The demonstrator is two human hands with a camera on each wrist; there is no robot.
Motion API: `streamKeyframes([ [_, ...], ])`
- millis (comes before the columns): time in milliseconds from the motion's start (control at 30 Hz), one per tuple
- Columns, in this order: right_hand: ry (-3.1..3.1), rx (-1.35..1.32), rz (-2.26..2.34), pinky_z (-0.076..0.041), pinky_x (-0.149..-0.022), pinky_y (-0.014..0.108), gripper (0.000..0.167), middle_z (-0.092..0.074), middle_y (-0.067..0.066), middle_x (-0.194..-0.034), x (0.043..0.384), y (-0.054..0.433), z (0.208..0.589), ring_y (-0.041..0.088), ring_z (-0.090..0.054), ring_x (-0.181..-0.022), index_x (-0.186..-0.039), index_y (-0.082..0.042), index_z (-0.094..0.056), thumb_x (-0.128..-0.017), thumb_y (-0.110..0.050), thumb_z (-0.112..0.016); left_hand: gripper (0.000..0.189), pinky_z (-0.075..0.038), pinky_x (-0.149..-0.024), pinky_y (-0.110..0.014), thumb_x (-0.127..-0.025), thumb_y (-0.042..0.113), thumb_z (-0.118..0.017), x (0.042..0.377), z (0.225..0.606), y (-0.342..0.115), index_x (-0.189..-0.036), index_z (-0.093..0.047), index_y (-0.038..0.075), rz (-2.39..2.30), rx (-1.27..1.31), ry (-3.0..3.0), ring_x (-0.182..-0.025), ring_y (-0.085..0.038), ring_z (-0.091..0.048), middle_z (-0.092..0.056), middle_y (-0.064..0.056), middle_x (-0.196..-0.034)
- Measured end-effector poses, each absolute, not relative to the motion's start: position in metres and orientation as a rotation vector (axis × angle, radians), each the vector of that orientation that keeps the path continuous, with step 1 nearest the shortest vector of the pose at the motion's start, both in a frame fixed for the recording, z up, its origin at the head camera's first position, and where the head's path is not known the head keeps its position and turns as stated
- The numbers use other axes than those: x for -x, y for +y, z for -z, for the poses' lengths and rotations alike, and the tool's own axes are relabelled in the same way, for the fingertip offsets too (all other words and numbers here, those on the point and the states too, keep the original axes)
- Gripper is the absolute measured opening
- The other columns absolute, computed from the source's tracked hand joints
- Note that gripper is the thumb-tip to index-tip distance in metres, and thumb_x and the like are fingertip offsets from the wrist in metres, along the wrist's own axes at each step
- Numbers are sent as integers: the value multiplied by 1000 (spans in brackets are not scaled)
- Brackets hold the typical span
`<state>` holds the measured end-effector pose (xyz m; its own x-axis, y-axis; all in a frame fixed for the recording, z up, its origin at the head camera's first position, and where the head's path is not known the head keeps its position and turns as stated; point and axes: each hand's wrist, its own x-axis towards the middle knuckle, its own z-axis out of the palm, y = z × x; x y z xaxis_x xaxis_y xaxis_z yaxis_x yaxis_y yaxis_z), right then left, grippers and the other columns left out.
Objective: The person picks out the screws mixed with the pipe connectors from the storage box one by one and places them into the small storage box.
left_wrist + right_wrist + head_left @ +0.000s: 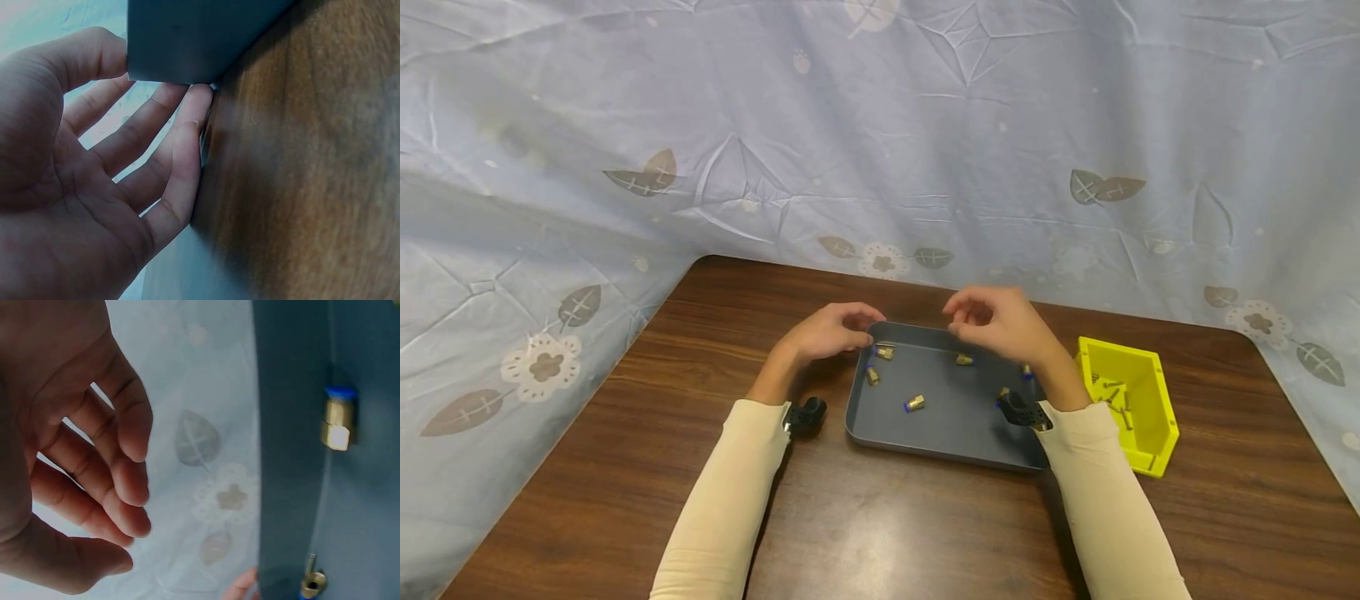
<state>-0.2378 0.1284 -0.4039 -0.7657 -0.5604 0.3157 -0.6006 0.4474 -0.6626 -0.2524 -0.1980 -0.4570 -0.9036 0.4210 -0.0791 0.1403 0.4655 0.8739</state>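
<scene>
A dark grey tray (955, 429) lies on the table, holding several brass fittings with blue collars, one of them a fitting (915, 403) near its middle left. My left hand (823, 333) grips the tray's far left corner, thumb at the rim and fingers bent against the outer wall (187, 44). Over the far rim my right hand (1003, 321) hovers with loosely curled fingers and nothing between them. In the right wrist view a fitting (339, 422) lies inside the tray near that wall. A small screw (311, 562) lies beside another fitting (312, 585) at the corner.
A yellow bin (1165, 408) with several screws (1116, 396) stands right of the tray, partly behind the right forearm. Wooden table surface (865, 525) extends around the tray. A patterned curtain (880, 150) hangs behind the table and along its left side.
</scene>
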Motion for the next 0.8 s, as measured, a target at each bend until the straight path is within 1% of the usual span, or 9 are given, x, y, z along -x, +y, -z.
streamKeyframes([
  [133,-2628,-1083,-1239,-55,-78,38,21,-73,1,-93,246,114,413,21,-66,-83,-115,-5,-79,-95,-7,-81,41,-57,-91,-37,-101,9,-71,253,457,-198,-142,-71,8,-1414,-479,2435,-114,-27,-66,-70,-15,-137],
  [233,-2640,-1104,-1237,-54,-75,39,22,-74,1,-92,253,103,419,21,-67,-80,-116,-3,-79,-95,-8,-81,41,-56,-89,-37,-101,9,-71,254,458,-199,-142,-71,8,-1416,-487,2433,-109,-26,-66,-71,-15,-134],
  [533,-2696,-1171,-1204,-52,-66,35,22,-74,-1,-86,264,73,435,18,-65,-72,-113,0,-79,-94,-9,-80,40,-55,-90,-39,-101,10,-70,255,458,-199,-141,-71,8,-1422,-494,2420,-109,-27,-66,-72,-15,-134],
  [700,-2720,-1213,-1105,-52,-64,32,21,-74,-4,-82,266,64,443,13,-64,-65,-113,-3,-81,-93,-9,-79,40,-55,-89,-39,-102,9,-70,254,457,-199,-142,-70,7,-1431,-495,2410,-109,-27,-66,-71,-16,-135],
  [800,-2747,-1218,-1039,-52,-59,31,22,-73,-6,-76,265,61,446,11,-64,-58,-115,-4,-82,-93,-9,-78,40,-55,-88,-37,-101,9,-69,253,457,-199,-142,-70,7,-1425,-498,2418,-107,-26,-66,-71,-16,-134],
])
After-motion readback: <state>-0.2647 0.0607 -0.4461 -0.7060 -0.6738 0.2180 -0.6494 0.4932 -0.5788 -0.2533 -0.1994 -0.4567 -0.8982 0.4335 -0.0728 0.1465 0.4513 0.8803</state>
